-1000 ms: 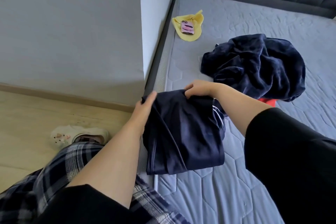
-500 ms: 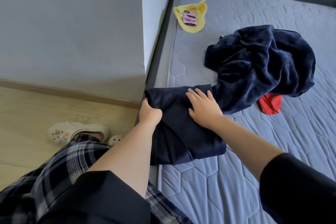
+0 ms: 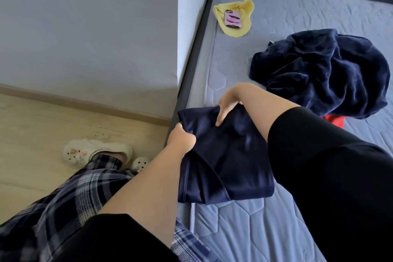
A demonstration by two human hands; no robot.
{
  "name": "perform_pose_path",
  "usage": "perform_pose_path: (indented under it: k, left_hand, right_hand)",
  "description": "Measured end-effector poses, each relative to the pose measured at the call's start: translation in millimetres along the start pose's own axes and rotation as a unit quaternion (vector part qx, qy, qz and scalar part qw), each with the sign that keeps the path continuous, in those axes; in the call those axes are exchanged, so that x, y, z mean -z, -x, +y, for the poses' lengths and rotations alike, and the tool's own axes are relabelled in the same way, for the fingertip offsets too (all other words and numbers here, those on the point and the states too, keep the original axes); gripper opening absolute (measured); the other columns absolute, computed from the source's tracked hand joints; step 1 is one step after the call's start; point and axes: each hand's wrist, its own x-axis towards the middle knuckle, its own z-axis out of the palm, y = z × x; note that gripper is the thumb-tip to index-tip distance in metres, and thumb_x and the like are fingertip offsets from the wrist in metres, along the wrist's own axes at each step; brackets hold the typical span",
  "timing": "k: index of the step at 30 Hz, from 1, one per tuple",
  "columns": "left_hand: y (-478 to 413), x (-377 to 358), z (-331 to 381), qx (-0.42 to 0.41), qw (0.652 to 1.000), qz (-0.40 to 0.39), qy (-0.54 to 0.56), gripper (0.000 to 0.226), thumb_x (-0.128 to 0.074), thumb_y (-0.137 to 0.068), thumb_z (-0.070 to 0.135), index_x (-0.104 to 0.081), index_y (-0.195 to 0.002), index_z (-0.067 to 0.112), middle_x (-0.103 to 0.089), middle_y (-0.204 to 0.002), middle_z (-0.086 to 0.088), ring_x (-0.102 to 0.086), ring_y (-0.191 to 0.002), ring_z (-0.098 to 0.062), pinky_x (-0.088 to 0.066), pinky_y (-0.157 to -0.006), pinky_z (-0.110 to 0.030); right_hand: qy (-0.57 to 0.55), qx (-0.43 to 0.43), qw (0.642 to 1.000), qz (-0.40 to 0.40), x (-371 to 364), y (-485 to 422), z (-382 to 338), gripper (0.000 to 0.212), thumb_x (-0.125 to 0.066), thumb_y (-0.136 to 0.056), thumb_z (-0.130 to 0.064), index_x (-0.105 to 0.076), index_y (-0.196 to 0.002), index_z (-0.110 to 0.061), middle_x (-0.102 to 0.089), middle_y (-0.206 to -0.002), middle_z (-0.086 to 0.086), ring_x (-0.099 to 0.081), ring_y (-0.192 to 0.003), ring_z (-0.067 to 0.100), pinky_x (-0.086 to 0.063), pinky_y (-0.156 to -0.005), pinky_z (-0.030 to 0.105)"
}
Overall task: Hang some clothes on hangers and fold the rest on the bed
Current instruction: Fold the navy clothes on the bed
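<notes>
Both hands grip the folded navy garment (image 3: 225,155): left hand (image 3: 180,140) fisted on its left edge, right hand (image 3: 228,104) curled over the top edge.

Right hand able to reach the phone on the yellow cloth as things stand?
Probably, with a lean: bare mattress lies between the right hand and the phone. But it grips the navy garment and must let go first.
</notes>
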Motion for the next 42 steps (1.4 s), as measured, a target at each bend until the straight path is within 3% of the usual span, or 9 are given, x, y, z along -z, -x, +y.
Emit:
perform_pose_path:
  k: [6, 12, 18, 23, 29, 32, 35, 38, 42]
  left_hand:
    - [10.4, 4.5, 2.6, -0.051, 0.997, -0.008, 0.050, 0.049, -0.048, -0.079, -0.008, -0.056, -0.122, 0.013, -0.060, -0.103, 0.000, -0.056, -0.093, -0.023, -0.049, -0.081, -0.033]
    - [23.0, 6.4, 16.1, -0.125, 0.988, 0.044, 0.082, 0.069, -0.067, -0.085, 0.030, -0.036, -0.146, 0.020, -0.046, -0.140, -0.001, -0.048, -0.126, -0.022, -0.041, -0.100, -0.032]
    - [42.7, 10.7, 26.3, -0.162, 0.972, 0.077, 0.152, 0.053, -0.056, -0.091, 0.016, -0.040, -0.142, 0.017, -0.046, -0.140, -0.004, -0.051, -0.121, -0.020, -0.042, -0.102, -0.035]
    - [60.8, 16.2, 37.6, -0.046, 0.941, -0.059, 0.331, 0.033, -0.040, -0.101, 0.021, -0.051, -0.130, 0.008, -0.061, -0.124, -0.015, -0.059, -0.100, -0.023, -0.041, -0.093, -0.036]
    - [56.1, 18.0, 11.6, 0.034, 0.889, -0.152, 0.429, 0.050, -0.035, -0.101, 0.048, -0.050, -0.133, 0.012, -0.062, -0.126, -0.016, -0.065, -0.100, -0.031, -0.050, -0.085, -0.041]
    - [45.0, 11.5, 4.0, 0.130, 0.908, -0.073, 0.391, 0.075, -0.037, -0.088, 0.071, -0.051, -0.133, 0.012, -0.060, -0.127, -0.013, -0.059, -0.114, -0.033, -0.045, -0.100, -0.046]
    - [41.5, 3.9, 11.5, 0.109, 0.933, -0.055, 0.339, 0.098, -0.059, -0.069, 0.077, -0.039, -0.143, 0.016, -0.053, -0.136, -0.007, -0.055, -0.119, -0.031, -0.043, -0.103, -0.046]
    - [39.4, -8.3, 13.2, 0.000, 0.953, -0.073, 0.295, 0.116, -0.086, -0.057, 0.050, -0.021, -0.149, 0.023, -0.046, -0.143, -0.003, -0.051, -0.123, -0.024, -0.043, -0.105, -0.045]
    - [25.4, -17.0, 7.3, -0.018, 0.964, -0.015, 0.264, 0.099, -0.085, -0.065, 0.011, -0.029, -0.146, 0.016, -0.054, -0.133, -0.006, -0.055, -0.119, -0.025, -0.044, -0.103, -0.042]
  right_hand:
    - [-0.200, 0.008, 0.978, -0.060, -19.3, 1.4, 28.6, 0.046, -0.076, -0.076, -0.029, -0.064, -0.114, -0.006, -0.073, -0.099, 0.011, -0.069, -0.094, 0.029, -0.054, -0.085, 0.038]
    - [-0.284, 0.035, 0.957, 0.049, 7.1, 70.3, 54.9, 0.037, -0.074, -0.074, -0.022, -0.068, -0.106, -0.004, -0.074, -0.095, 0.014, -0.071, -0.086, 0.030, -0.056, -0.076, 0.036]
    - [-0.127, -0.012, 0.933, 0.336, 54.9, 184.4, 45.4, 0.031, -0.075, -0.069, -0.031, -0.060, -0.088, -0.011, -0.066, -0.084, 0.009, -0.063, -0.069, 0.026, -0.049, -0.057, 0.028]
    - [0.040, -0.057, 0.881, 0.468, 17.0, 205.7, -9.4, 0.023, -0.063, -0.072, -0.022, -0.047, -0.080, -0.006, -0.049, -0.069, 0.006, -0.051, -0.065, 0.024, -0.039, -0.060, 0.031]
    - [-0.174, 0.086, 0.970, 0.144, -88.4, 122.1, -47.3, 0.036, -0.056, -0.092, -0.038, -0.057, -0.095, -0.002, -0.069, -0.076, 0.019, -0.068, -0.058, 0.026, -0.054, -0.051, 0.027]
    - [-0.225, 0.080, 0.927, 0.289, -110.2, 80.0, -23.7, 0.024, -0.044, -0.092, -0.019, -0.061, -0.091, -0.002, -0.070, -0.085, 0.014, -0.069, -0.080, 0.033, -0.054, -0.066, 0.034]
    - [-0.238, 0.047, 0.892, 0.382, -120.4, 47.5, -3.2, 0.033, -0.042, -0.094, -0.019, -0.061, -0.120, -0.012, -0.064, -0.119, 0.008, -0.057, -0.109, 0.028, -0.047, -0.086, 0.036]
    - [-0.271, 0.105, 0.884, 0.367, -123.8, 30.1, -4.5, 0.046, -0.043, -0.099, -0.022, -0.040, -0.144, -0.015, -0.047, -0.143, 0.009, -0.040, -0.132, 0.028, -0.031, -0.108, 0.034]
    - [-0.415, 0.217, 0.838, 0.280, -113.2, 22.9, -13.8, 0.052, -0.040, -0.100, -0.010, -0.030, -0.149, -0.024, -0.054, -0.131, -0.005, -0.049, -0.122, 0.005, -0.034, -0.094, 0.009]
